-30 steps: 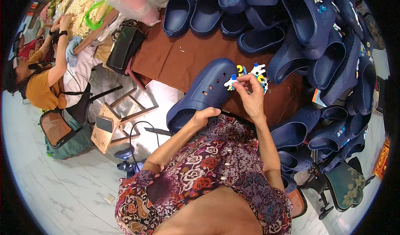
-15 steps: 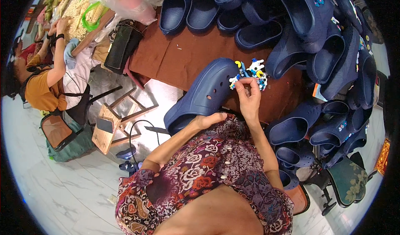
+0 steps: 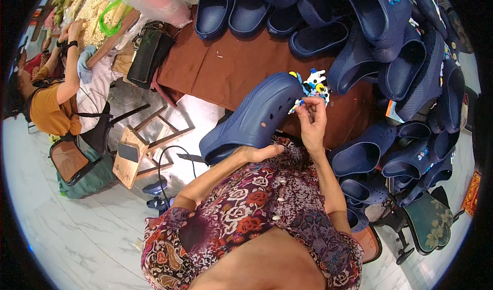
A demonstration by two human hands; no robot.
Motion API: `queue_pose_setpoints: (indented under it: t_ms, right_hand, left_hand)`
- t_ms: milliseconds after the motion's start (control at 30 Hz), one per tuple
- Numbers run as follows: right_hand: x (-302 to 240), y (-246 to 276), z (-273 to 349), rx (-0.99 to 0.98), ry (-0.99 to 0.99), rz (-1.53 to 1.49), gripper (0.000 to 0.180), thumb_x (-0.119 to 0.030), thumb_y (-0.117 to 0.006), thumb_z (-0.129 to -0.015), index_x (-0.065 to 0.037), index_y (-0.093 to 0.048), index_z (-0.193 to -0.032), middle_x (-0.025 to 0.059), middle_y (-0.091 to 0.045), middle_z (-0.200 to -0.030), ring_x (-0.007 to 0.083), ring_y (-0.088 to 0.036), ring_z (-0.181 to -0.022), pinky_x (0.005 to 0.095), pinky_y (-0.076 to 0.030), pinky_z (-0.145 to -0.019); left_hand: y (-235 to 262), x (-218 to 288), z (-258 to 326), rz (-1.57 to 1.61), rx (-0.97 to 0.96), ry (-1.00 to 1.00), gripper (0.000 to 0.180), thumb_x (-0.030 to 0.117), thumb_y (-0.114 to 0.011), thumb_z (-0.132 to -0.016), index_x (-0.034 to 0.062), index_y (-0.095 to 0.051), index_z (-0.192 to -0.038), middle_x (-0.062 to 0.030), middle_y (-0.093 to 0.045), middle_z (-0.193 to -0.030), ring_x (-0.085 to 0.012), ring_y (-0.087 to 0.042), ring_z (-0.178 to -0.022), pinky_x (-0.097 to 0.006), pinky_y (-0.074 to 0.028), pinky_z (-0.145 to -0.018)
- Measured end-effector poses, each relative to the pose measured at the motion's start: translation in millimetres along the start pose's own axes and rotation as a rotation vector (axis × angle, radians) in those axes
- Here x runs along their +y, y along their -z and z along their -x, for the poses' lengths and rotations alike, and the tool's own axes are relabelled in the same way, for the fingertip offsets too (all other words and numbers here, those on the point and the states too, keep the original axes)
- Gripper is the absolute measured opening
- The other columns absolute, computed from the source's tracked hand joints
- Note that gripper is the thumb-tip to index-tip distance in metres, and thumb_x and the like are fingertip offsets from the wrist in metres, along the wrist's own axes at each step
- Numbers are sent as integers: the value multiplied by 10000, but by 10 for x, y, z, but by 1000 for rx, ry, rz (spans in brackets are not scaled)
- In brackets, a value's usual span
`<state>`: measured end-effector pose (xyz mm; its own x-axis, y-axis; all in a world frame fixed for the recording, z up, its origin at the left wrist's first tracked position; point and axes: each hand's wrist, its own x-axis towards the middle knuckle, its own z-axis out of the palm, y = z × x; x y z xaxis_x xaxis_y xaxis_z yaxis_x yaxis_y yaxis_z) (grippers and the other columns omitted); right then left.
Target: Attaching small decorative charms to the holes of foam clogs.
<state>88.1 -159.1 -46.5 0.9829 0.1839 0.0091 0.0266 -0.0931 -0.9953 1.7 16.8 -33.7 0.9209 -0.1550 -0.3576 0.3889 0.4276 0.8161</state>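
A dark blue clog (image 3: 251, 114) with round holes in its upper is held tilted over my lap, its toe pointing away to the right. My left hand (image 3: 261, 153) grips it at the near side; the thumb shows, while the other fingers are hidden by the shoe. Between thumb and fingertips my right hand (image 3: 314, 119) pinches a small white and blue shoe charm (image 3: 296, 106), just off the clog's holed upper. Right behind that hand lies a small heap of charms (image 3: 317, 78) in white, blue and yellow on the brown cloth.
A brown-covered table (image 3: 215, 69) carries many blue clogs (image 3: 370, 28) piled at the back and right, some with charms. More clogs (image 3: 359, 148) sit lower right. A black case (image 3: 150, 59) lies at the table's left edge. A person (image 3: 56, 102) works at far left beside a wooden stool (image 3: 131, 154).
My right hand with the charm has shifted slightly nearer and to the right. The clog has turned a little, its toe moving right in front of the charm heap.
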Motion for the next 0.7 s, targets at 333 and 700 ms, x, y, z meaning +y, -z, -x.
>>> queue_pose_setpoints:
  t_ms: [333, 700]
  right_hand:
    - [-28, 90, -15, -62, -90, -306, 182, -49, -640, -919, -43, -476, -996, 27, -556, -906, 98, -573, -841, 242, -479, -773]
    - [1, 103, -76, -49, -169, -303, 355, -68, -688, -885, -9, -480, -1168, 51, -529, -1034, 116, -555, -951, 266, -492, -848]
  left_hand:
    - [-58, -29, -46, 44, -42, 14, 739, 133, -669, -682, -9, -424, -1365, -136, -530, -1304, -254, -536, -1169, -378, -401, -1040]
    - [32, -13, -29, 94, -80, 30, 745, 137, -666, -683, -11, -418, -1370, -142, -530, -1307, -260, -536, -1175, -382, -399, -1045]
